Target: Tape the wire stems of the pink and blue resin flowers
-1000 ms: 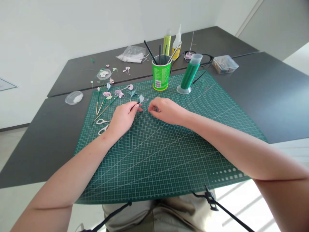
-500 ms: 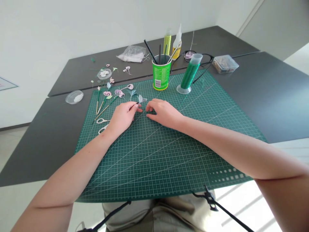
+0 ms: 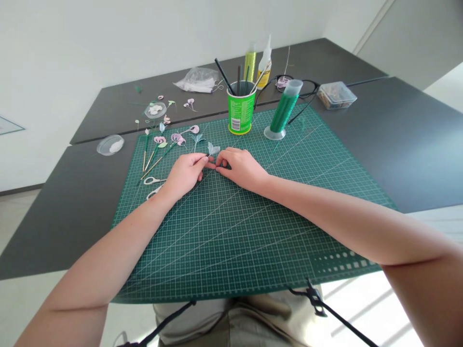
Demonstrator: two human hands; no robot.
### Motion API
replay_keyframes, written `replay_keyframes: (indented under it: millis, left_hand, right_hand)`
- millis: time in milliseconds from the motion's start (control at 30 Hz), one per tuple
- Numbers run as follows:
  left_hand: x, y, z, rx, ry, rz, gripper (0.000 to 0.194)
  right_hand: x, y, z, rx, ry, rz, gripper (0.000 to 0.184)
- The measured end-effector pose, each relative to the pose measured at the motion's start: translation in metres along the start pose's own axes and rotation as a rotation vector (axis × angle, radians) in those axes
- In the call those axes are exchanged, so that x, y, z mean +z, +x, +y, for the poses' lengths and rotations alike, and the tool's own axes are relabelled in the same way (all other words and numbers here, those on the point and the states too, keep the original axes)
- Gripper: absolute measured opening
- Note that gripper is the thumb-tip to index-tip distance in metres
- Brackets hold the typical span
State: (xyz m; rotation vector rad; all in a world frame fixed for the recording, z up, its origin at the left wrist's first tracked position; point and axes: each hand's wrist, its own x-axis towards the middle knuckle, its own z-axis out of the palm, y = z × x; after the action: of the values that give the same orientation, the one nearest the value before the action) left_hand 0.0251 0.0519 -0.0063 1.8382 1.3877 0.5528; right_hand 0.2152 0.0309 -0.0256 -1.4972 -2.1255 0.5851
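Between the thumb and fingers of my left hand [image 3: 185, 174] is a pale blue-grey flower piece [image 3: 213, 148], its petals pointing away from me and a dark bit at its base. My right hand [image 3: 243, 166] is closed in a pinch just right of it, fingertips meeting the tip of a left finger. Whatever lies in that pinch is too small to make out. Another blue-grey leafy piece [image 3: 197, 139] lies on the green cutting mat [image 3: 231, 231] beyond my left hand. White-handled scissors [image 3: 152, 181] are partly hidden under my left wrist.
Several flowers on sticks [image 3: 159, 140] lie at the mat's left. Behind stand a green cup [image 3: 240, 113] with rods, a green thread spool [image 3: 285, 110] and a glue bottle [image 3: 265, 67]. Black glasses [image 3: 307, 87], a plastic box [image 3: 337, 95] and petal dishes [image 3: 110, 144] sit around.
My right hand has moved slightly left, and its fingers have closed into a pinch against my left fingertips. My left hand keeps hold of the flower piece.
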Motion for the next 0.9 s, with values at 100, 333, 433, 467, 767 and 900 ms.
replay_keyframes:
  millis: [100, 333, 433, 467, 767, 900]
  left_hand:
    - [0.001, 0.000, 0.000, 0.005, -0.008, 0.000, 0.033]
    - [0.002, -0.003, 0.001, -0.015, -0.100, 0.048, 0.032]
    - [0.002, -0.004, 0.002, -0.029, -0.156, 0.018, 0.031]
    - [0.002, -0.005, 0.002, -0.040, -0.196, 0.002, 0.030]
    - [0.003, -0.012, 0.016, -0.223, -0.428, -0.253, 0.027]
    - [0.005, -0.017, 0.020, -0.193, -0.439, -0.336, 0.027]
  right_hand:
    - [0.001, 0.002, 0.000, 0.010, 0.010, -0.013, 0.015]
    - [-0.005, 0.005, 0.003, -0.010, 0.063, -0.070, 0.015]
    - [-0.012, 0.006, 0.005, -0.046, 0.180, -0.042, 0.013]
    - [-0.015, 0.006, 0.005, -0.086, 0.227, -0.017, 0.012]
    - [-0.034, -0.001, 0.002, -0.362, 0.100, 0.160, 0.013]
    - [-0.032, -0.002, 0.004, -0.328, 0.164, 0.058, 0.011]
